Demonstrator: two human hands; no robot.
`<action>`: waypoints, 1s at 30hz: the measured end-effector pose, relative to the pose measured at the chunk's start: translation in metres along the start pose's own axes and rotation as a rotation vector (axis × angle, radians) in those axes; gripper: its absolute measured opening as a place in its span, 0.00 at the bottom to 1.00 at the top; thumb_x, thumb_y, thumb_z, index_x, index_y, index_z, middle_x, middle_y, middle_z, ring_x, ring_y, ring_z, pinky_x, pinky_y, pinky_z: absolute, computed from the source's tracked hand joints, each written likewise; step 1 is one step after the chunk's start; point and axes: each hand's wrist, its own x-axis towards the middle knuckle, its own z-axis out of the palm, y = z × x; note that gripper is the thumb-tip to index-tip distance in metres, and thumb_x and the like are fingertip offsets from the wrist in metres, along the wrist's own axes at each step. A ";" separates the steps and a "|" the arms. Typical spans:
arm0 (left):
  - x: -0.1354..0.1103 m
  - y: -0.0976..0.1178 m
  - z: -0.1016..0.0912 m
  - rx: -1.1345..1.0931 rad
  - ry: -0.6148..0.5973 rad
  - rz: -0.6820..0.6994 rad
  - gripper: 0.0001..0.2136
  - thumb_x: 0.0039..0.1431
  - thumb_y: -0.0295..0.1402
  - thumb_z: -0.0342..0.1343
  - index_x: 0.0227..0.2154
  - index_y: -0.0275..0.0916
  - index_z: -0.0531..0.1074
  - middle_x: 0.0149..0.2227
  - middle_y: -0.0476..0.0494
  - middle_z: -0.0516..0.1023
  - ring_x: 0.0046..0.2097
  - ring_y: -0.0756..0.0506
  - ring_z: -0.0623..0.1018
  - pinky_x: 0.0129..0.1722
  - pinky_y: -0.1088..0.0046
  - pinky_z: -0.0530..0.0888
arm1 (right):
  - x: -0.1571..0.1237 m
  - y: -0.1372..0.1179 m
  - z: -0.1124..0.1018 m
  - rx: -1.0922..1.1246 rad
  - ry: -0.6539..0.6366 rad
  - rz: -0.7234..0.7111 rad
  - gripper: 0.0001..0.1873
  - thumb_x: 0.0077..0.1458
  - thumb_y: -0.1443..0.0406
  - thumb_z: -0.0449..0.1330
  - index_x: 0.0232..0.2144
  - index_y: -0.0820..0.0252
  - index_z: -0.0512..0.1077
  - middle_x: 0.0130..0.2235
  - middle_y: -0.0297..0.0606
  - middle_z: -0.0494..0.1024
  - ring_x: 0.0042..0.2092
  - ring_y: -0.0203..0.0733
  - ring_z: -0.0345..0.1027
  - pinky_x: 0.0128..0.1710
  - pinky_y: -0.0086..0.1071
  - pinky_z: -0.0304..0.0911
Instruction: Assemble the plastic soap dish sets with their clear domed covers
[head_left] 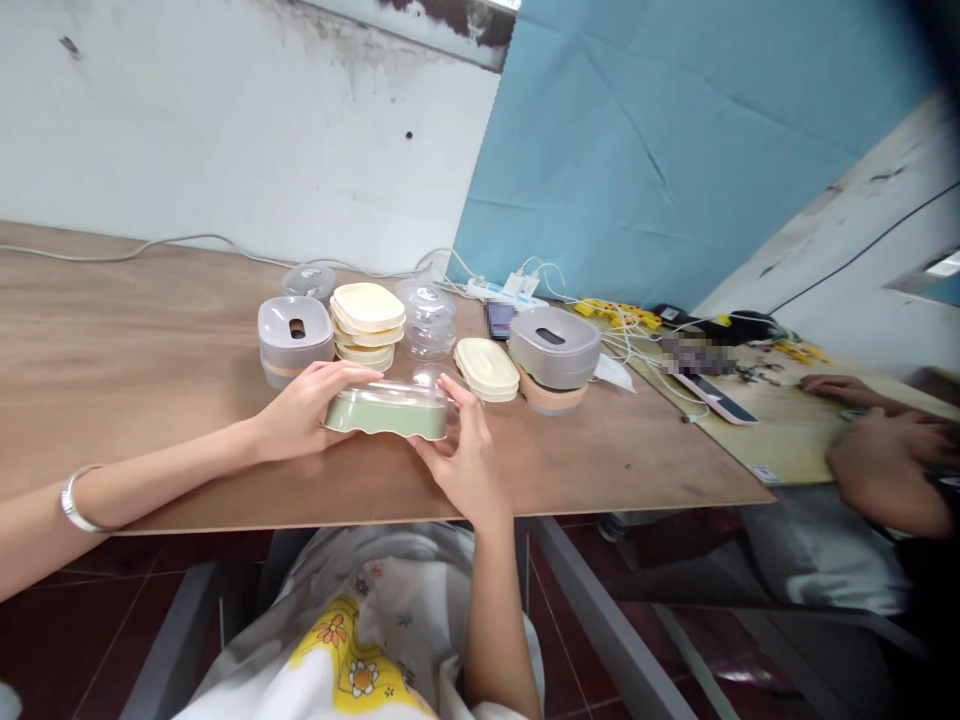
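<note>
Between my two hands is a green plastic box with a clear top (386,412), tilted above the front part of the table. My left hand (307,408) grips its left end, fingers on top. My right hand (466,450) holds the right end, thumb below and fingers against the clear part. Just behind the box stand a stack of cream lids (367,310) and a grey oval box with a slotted top (295,330). Flat cream pieces (486,368) lie to the right, beside another grey slotted box (555,345) resting on a tan piece (553,397).
Clear plastic pieces (429,318) stand behind the cream stack. A power strip (506,290) with white cables lies along the wall, near a phone (499,318). At right, a co-worker's arms (892,430) rest at an adjoining table with a flat device (716,398).
</note>
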 end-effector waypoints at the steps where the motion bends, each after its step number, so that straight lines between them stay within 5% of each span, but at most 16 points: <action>1: 0.000 -0.001 -0.001 0.012 -0.007 -0.019 0.22 0.57 0.37 0.56 0.55 0.43 0.62 0.54 0.40 0.73 0.55 0.37 0.72 0.54 0.60 0.66 | 0.000 0.000 0.000 0.000 -0.010 -0.001 0.34 0.56 0.62 0.62 0.61 0.50 0.54 0.60 0.45 0.65 0.60 0.51 0.61 0.57 0.51 0.63; 7: 0.001 0.000 -0.003 0.024 -0.039 0.018 0.27 0.54 0.36 0.57 0.56 0.41 0.58 0.56 0.38 0.71 0.56 0.36 0.71 0.55 0.60 0.62 | 0.000 -0.008 -0.005 0.021 -0.022 -0.079 0.35 0.54 0.66 0.61 0.61 0.51 0.53 0.60 0.44 0.63 0.63 0.49 0.55 0.61 0.48 0.58; 16: 0.000 0.001 -0.001 0.023 -0.108 0.061 0.29 0.55 0.47 0.57 0.57 0.41 0.58 0.58 0.35 0.68 0.58 0.35 0.67 0.56 0.58 0.59 | 0.000 -0.011 -0.007 0.016 -0.118 -0.134 0.43 0.50 0.51 0.66 0.63 0.51 0.51 0.63 0.45 0.58 0.66 0.51 0.50 0.64 0.49 0.53; 23: 0.000 0.001 -0.002 0.011 -0.158 0.070 0.30 0.55 0.46 0.58 0.57 0.42 0.56 0.59 0.35 0.66 0.59 0.35 0.66 0.56 0.59 0.59 | 0.001 -0.010 -0.006 0.006 -0.095 -0.103 0.35 0.57 0.53 0.60 0.62 0.54 0.54 0.61 0.45 0.61 0.65 0.47 0.52 0.63 0.46 0.53; 30: 0.000 0.002 -0.001 0.039 -0.206 0.055 0.28 0.55 0.46 0.58 0.57 0.44 0.58 0.60 0.35 0.64 0.59 0.35 0.66 0.56 0.58 0.59 | 0.003 -0.003 -0.003 -0.115 0.111 0.112 0.19 0.64 0.55 0.50 0.53 0.56 0.65 0.54 0.44 0.72 0.57 0.49 0.63 0.57 0.49 0.57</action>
